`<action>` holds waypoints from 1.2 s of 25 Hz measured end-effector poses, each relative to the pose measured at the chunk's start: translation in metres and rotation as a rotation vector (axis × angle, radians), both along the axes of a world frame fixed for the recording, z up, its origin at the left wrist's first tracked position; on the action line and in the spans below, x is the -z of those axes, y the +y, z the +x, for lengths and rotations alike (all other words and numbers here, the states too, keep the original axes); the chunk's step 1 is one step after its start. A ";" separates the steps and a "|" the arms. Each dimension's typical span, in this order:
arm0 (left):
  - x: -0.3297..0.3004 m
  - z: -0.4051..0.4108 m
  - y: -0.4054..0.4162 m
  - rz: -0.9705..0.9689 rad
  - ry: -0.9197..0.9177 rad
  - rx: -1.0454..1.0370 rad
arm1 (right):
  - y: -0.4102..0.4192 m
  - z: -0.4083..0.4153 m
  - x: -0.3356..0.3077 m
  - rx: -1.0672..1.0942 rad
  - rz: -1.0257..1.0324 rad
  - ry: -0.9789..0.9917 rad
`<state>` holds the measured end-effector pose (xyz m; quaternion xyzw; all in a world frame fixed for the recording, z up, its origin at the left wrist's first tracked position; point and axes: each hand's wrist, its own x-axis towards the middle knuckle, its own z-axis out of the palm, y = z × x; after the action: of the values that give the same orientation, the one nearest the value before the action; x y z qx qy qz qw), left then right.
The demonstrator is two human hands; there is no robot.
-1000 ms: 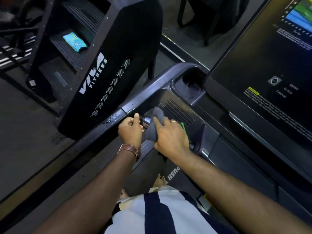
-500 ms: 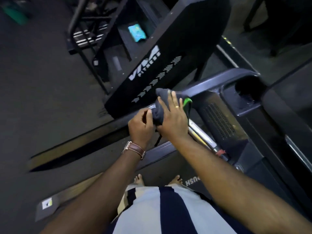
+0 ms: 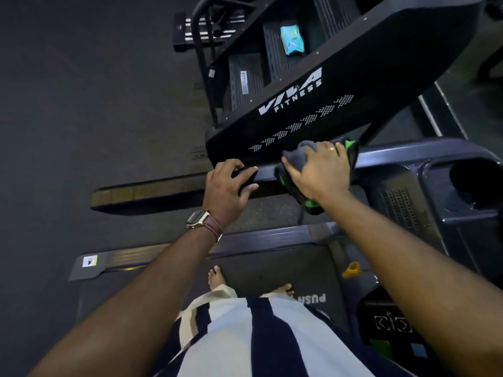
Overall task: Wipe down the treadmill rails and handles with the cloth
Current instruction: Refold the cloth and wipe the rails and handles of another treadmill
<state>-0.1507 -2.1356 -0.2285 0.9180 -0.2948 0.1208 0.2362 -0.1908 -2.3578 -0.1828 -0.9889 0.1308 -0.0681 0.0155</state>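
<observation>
so the person's standing barefoot on the treadmill belt (image 3: 272, 270), looking down at the left side rail (image 3: 265, 174), a dark bar running across the middle of the view toward the console. right hand (image 3: 318, 172) is spread flat on top of the cloth (image 3: 299, 156), fingers straight and pressing it down onto the rail. there's a ring on one finger. the cloth is dark grey with bright green edging, bunched up under the palm, and part of it hangs off the near side of the rail by the wrist.

left hand (image 3: 227, 186) is on the same rail just beside the cloth, not touching it. fingers are curled over the top of the bar and the thumb sits on the near side, so it's gripping the rail. a watch (image 3: 200, 220) with a brown strap is on that wrist.

right behind the rail is a black stair climber (image 3: 313, 104) with "viva fitness" in white on its side panel. a small teal packet (image 3: 292, 39) lies on one of its steps. off to the right the treadmill console has a cup holder (image 3: 473, 176) and a vent grille (image 3: 402, 210). something small and yellow (image 3: 351, 269) sits at the belt's front edge, can't tell what it is. striped shirt (image 3: 258, 336) fills the bottom of the view.
</observation>
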 end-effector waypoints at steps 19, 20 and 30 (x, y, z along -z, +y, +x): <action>-0.022 0.050 0.019 0.406 0.265 0.129 | 0.057 0.103 -0.019 -0.154 0.503 0.884; -0.023 0.050 0.019 0.406 0.276 0.123 | 0.045 0.097 -0.015 -0.173 0.398 0.798; -0.027 0.055 0.013 0.531 0.387 0.008 | 0.024 0.109 0.000 -0.191 0.405 0.807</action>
<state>-0.0960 -2.1224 -0.2015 0.9523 -0.2692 -0.1378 0.0407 -0.0819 -2.3339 -0.1833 -0.9211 0.0454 0.3510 0.1625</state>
